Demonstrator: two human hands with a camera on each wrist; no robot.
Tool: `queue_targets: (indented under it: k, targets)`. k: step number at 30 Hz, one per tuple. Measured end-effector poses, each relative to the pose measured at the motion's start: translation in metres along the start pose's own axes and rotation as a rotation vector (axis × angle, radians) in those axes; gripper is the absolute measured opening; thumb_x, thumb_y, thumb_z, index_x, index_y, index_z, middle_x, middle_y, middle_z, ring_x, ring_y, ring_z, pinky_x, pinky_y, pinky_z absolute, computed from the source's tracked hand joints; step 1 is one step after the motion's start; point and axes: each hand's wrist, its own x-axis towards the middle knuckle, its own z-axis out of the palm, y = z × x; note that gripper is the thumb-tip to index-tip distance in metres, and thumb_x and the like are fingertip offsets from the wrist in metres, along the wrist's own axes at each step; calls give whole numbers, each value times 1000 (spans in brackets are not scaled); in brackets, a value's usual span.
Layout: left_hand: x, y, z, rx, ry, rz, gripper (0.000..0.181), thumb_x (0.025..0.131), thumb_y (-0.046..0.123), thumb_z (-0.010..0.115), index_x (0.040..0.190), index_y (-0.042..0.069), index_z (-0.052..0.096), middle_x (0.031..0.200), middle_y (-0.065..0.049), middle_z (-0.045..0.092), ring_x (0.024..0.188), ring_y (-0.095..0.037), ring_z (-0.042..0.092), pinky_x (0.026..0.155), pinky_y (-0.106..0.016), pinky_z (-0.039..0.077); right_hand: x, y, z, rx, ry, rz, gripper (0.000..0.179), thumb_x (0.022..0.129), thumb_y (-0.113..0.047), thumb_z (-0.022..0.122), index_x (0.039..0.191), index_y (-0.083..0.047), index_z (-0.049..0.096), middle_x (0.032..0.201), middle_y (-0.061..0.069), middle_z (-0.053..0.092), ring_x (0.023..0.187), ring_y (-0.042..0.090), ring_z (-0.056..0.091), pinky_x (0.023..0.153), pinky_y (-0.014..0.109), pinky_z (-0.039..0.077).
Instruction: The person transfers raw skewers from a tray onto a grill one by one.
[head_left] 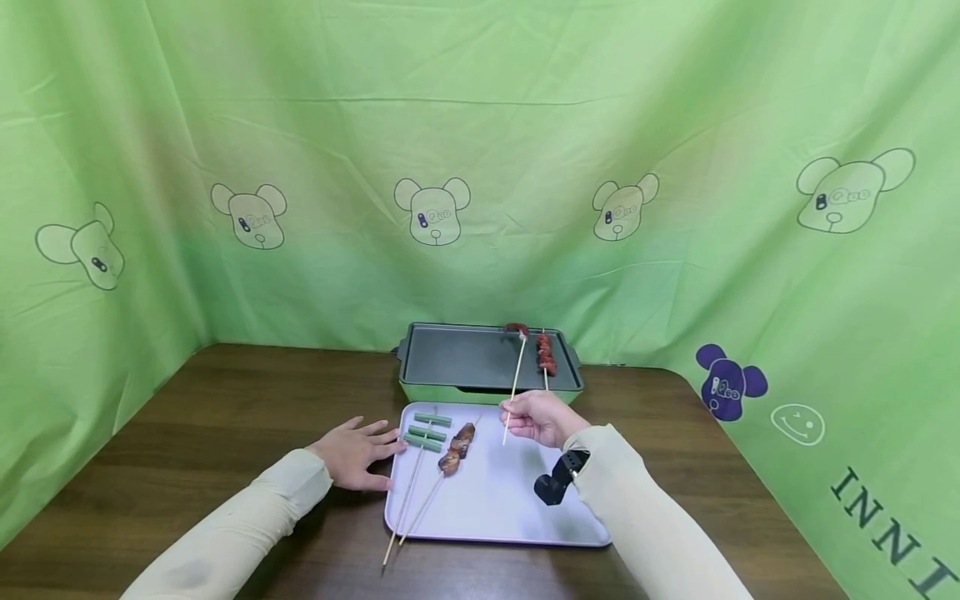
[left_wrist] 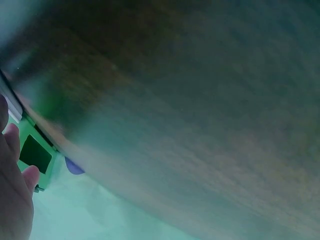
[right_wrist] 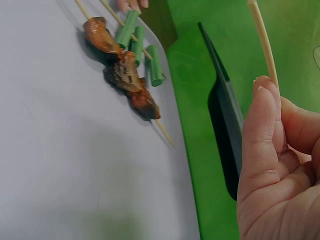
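My right hand [head_left: 542,418] pinches the bare stick of a bamboo skewer [head_left: 516,379] between thumb and fingers. At its upper end a curved dark red piece [head_left: 517,328] overlaps the back of the grill plate [head_left: 457,354]. The right wrist view shows the stick's lower end [right_wrist: 265,42] sticking out past the thumb. My left hand [head_left: 358,454] lies with fingers spread at the left rim of the white tray [head_left: 517,517]. Close to those fingertips, a skewer of green pieces [head_left: 425,434] rests on the tray, beside a skewer of browned meat [head_left: 456,452].
Another skewer with red chunks [head_left: 546,354] lies on the right side of the grill plate, its stick pointing toward me. The grill's green base [head_left: 442,392] stands just behind the tray. A wooden table [head_left: 247,425] carries everything, with a green curtain [head_left: 480,275] hanging around it.
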Motion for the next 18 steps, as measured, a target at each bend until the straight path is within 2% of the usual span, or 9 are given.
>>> queue_targets:
  k: [5,18]
  targets:
    - [0,-1,0,-4,-2,-7,68,90,61,45,143,18,48,147,-3,44,138,-27,35,108,-53,26,1,2,4,-20,-1,-3,14,96,4,49,103,12,57,62,2,63,49,4,59,51,16,50]
    - [1,0,2,-15,-14,-14,68,90,61,45,143,19,47,148,-2,42,139,-26,33,109,-52,25,3,6,8,-29,21,2,20,97,2,47,112,14,55,61,1,62,47,2,57,49,15,49]
